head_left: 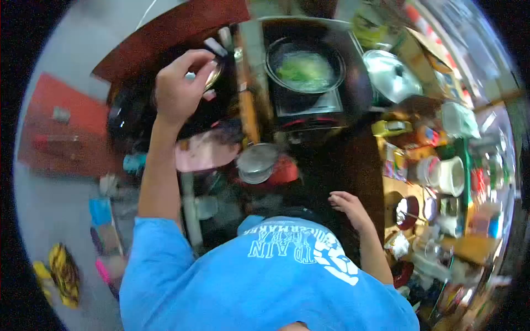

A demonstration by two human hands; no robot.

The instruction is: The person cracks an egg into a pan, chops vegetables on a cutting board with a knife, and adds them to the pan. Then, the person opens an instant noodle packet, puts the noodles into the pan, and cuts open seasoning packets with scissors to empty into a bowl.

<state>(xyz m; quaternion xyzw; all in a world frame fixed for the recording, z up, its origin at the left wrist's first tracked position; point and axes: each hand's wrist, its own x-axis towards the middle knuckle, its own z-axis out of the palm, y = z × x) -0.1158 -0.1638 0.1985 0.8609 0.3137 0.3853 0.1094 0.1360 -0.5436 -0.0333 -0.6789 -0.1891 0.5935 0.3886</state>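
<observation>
My left hand [179,85] is raised at the upper left, its fingers curled in toward the thumb. It is beside a shiny gold-coloured rim [213,76] over a dark area; I cannot make out what it grips, if anything. My right hand [349,208] hangs low in front of my body, fingers stretched and holding nothing. Ahead, a dark pan [269,63] sits on the cooker [309,103], with leafy green food [298,69] in cloudy liquid. A round metal strainer or ladle [257,162] lies nearer to me, beside something red [284,170].
A shiny metal lid [392,74] rests right of the cooker. Shelving on the right carries jars, packets and a white tub [451,175]. A pink board [204,151] lies below my left hand. Yellow-and-black footwear or cloth [64,274] is on the floor at left.
</observation>
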